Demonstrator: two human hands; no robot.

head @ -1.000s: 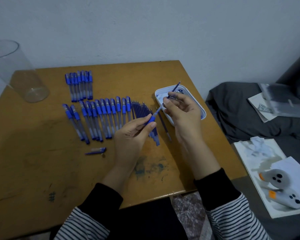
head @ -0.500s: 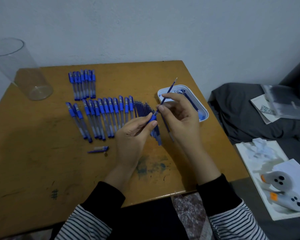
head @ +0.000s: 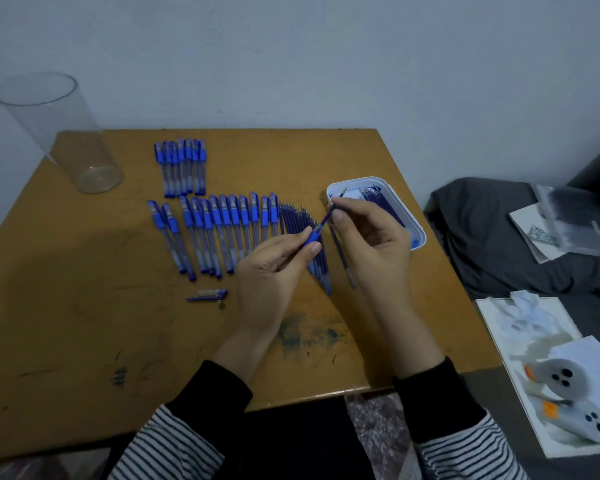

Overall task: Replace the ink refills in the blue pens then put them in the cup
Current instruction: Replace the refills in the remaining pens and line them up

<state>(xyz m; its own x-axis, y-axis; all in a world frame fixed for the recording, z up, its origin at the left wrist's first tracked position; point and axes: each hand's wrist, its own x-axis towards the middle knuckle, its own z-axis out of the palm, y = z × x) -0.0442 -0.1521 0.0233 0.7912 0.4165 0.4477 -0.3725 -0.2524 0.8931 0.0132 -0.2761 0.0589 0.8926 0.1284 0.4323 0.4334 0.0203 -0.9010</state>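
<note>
1. Blue-gripped pen barrel [head: 313, 236] pinched between thumb and curled fingers of left hand [head: 274, 271], grip end angled up toward right hand [head: 371, 244].
2. Thin refill [head: 325, 220] pinched between right thumb and forefinger, lower end inside the barrel mouth, metal tip poking out just past the right fingertips.
3. White tray [head: 420, 237] just beyond the right hand, partly hidden by it, dark refills lying inside.
4. Judged a swap in mid-stroke: refill sliding along the barrel, in or out impossible to tell.
5. For a clean job: keep refill and barrel in one straight line. Hold the left pinch steady and grip the refill close to the barrel mouth to stop it bowing. Move in short strokes and keep fingers off the tip to avoid ink smears.
6. Beyond the left knuckles: row of capped pens [head: 222, 233] flat on wooden table [head: 84, 306], loose refills [head: 293, 220] just behind the left fingertips, smaller bunch of pens [head: 182, 168] farther off.
7. Left of the left wrist, near: small detached pen piece [head: 207, 295].
8. Far left of the left hand, well apart: clear cup [head: 66, 140], upright, no pens inside yet; a long reach for the finished pen.
</note>
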